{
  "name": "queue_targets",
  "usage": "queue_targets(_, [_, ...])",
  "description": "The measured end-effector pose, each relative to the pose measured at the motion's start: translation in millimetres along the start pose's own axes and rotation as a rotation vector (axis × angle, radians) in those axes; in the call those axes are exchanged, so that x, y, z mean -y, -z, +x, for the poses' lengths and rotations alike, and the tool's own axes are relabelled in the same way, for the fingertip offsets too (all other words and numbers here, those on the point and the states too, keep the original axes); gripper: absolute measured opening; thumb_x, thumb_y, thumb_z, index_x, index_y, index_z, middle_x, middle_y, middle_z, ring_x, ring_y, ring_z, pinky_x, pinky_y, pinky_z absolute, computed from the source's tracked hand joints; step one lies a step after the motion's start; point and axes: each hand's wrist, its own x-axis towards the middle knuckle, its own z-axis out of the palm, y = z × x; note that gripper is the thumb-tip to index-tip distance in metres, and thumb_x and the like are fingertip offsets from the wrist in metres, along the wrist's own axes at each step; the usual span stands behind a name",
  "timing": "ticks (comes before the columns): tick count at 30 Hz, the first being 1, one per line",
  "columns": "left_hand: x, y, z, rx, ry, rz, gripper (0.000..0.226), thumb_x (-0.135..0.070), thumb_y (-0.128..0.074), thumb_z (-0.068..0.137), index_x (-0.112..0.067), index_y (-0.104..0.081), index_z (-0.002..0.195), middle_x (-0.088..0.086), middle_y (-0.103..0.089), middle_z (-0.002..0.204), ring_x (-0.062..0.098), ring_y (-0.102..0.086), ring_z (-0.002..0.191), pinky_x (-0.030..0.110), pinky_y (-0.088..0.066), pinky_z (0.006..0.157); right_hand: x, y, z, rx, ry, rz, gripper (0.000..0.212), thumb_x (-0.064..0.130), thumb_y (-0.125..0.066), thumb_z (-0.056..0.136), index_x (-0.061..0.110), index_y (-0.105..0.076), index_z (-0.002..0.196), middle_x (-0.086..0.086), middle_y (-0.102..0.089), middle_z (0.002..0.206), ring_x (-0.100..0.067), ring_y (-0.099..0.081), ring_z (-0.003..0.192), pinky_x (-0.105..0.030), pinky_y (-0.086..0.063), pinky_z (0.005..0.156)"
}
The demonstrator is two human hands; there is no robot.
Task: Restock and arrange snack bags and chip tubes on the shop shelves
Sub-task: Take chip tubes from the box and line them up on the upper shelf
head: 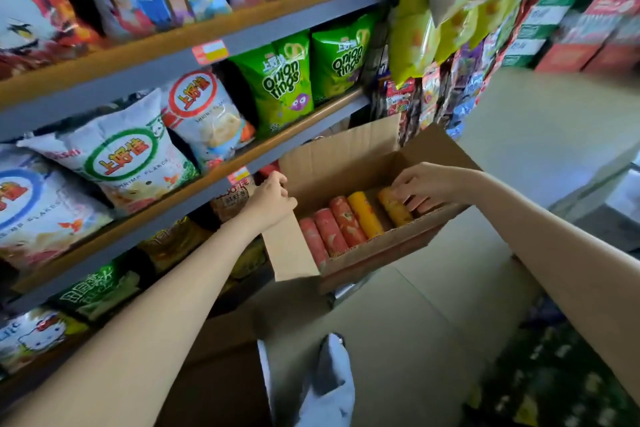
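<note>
I see an open carton point(349, 163) at the centre of the frame, its flaps up, sitting on a larger pale box point(450, 288) below it. Inside lie chip tubes side by side: three red tubes point(337, 225) toward the lower left of the carton, then a yellow tube point(363, 213), a gap, and another yellow tube point(393, 206) at the carton's right end.

My left hand point(268, 196) is at the carton's left flap point(289, 246), fingers curled over the flap's upper edge and gripping it. My right hand point(420, 185) reaches into the carton from the right; its fingers are bent down over the far-right yellow tube and touch it, but I cannot tell whether they actually close round it.

Shelves point(180, 59) fill the left of the frame. Green onion-ring bags point(280, 80) stand at upper centre, white shrimp-flake bags point(131, 156) to their left. More snack packs hang at the upper right.
</note>
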Motion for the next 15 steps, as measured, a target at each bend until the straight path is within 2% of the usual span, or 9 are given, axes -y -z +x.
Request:
queue_targets(5, [-12.8,-41.9,95.2,0.088,0.026,0.016,0.042,-0.018,-0.054,0.089,-0.009,-0.038,0.127,0.008,-0.055,0.117,0.021,-0.05,0.097,0.029,-0.039,0.081,-20.7,30.7,97.7,-0.095,-0.053,-0.013,0.021,0.016,-0.052,0.094,0.01,-0.058,0.113,-0.009,-0.061,0.105,-0.023,-0.063,0.092,-0.032,-0.053,0.083])
queue_targets(9, [-18.8,-72.2,138.0,0.124,0.052,0.021,0.04,-0.016,-0.053,0.087,-0.012,-0.04,0.124,0.006,-0.055,0.115,0.024,-0.053,0.101,0.026,-0.035,0.081,-40.1,27.9,159.9,0.008,-0.127,-0.06,0.023,0.02,-0.054,0.092,0.011,-0.057,0.113,-0.008,-0.059,0.1,-0.019,-0.06,0.083,-0.034,-0.053,0.083])
queue_targets(12, [-8.3,-98.4,162.8,0.129,0.086,-0.009,0.04,-0.013,-0.053,0.087,-0.016,-0.041,0.126,0.006,-0.054,0.114,0.017,-0.05,0.088,0.025,-0.037,0.078,-61.1,16.6,213.4,0.021,-0.141,-0.093,0.035,0.017,-0.057,0.089,0.008,-0.054,0.122,-0.011,-0.059,0.095,-0.019,-0.058,0.075,-0.028,-0.051,0.064])
queue_targets(13, [-2.4,-108.0,169.1,0.132,0.095,-0.008,0.041,-0.012,-0.052,0.088,-0.018,-0.041,0.127,0.005,-0.053,0.115,0.015,-0.049,0.086,0.024,-0.036,0.077,-68.7,10.7,232.7,0.018,-0.122,-0.12,0.04,0.016,-0.058,0.087,0.009,-0.051,0.126,-0.012,-0.059,0.096,-0.02,-0.058,0.077,-0.026,-0.048,0.061])
queue_targets(15, [13.0,-129.4,178.0,0.142,0.135,0.017,0.044,-0.01,-0.051,0.087,-0.022,-0.041,0.129,0.005,-0.051,0.115,0.013,-0.049,0.087,0.023,-0.035,0.076,-81.8,-6.2,269.8,0.07,-0.067,-0.207,0.056,0.017,-0.06,0.086,0.013,-0.041,0.138,-0.014,-0.059,0.115,-0.024,-0.057,0.093,-0.024,-0.045,0.066])
